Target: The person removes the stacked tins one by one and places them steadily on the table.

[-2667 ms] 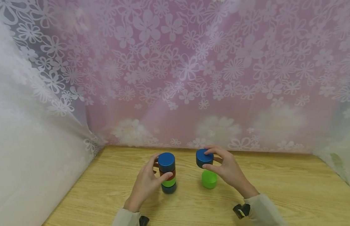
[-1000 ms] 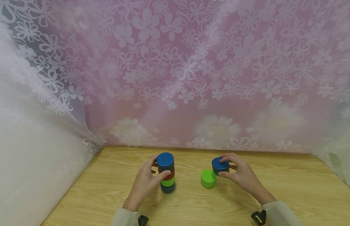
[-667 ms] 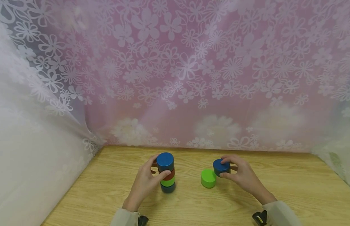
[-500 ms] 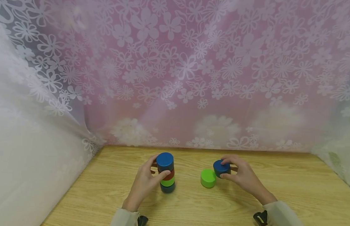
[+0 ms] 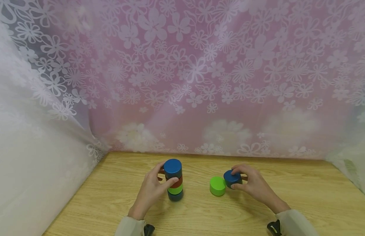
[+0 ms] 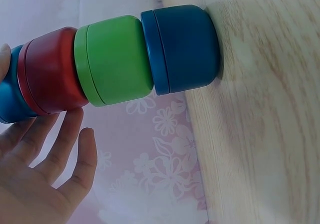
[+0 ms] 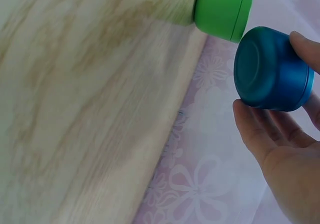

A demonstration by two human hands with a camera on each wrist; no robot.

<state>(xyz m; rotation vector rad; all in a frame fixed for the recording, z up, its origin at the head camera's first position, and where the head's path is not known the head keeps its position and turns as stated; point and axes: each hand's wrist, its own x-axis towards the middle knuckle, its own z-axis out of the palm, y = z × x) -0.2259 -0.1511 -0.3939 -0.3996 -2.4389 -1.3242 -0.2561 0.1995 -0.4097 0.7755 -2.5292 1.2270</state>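
Observation:
An upright stack of small round lidded tins stands on the table at centre left: a blue tin (image 6: 185,48) at the bottom, then a green tin (image 6: 117,58), a red tin (image 5: 176,182) and another blue tin (image 5: 173,168) on top. My left hand (image 5: 151,190) grips the upper part of this stack, its thumb across the red tin. To the right, a single green tin (image 5: 217,186) rests on the table. Beside it my right hand (image 5: 254,183) holds a third blue tin (image 7: 272,68) between thumb and fingers, slightly tilted, with its bottom showing above the table in the right wrist view.
The wood-grain table (image 5: 197,216) ends at a pink flowered curtain (image 5: 182,98) along the back. A whitish sheet (image 5: 38,164) hangs at the left, and pale cloth (image 5: 351,157) borders the right side.
My right hand has carried its blue tin from above the single green tin rightward, then lower, to that tin's right side. My left hand keeps its grip on the stack.

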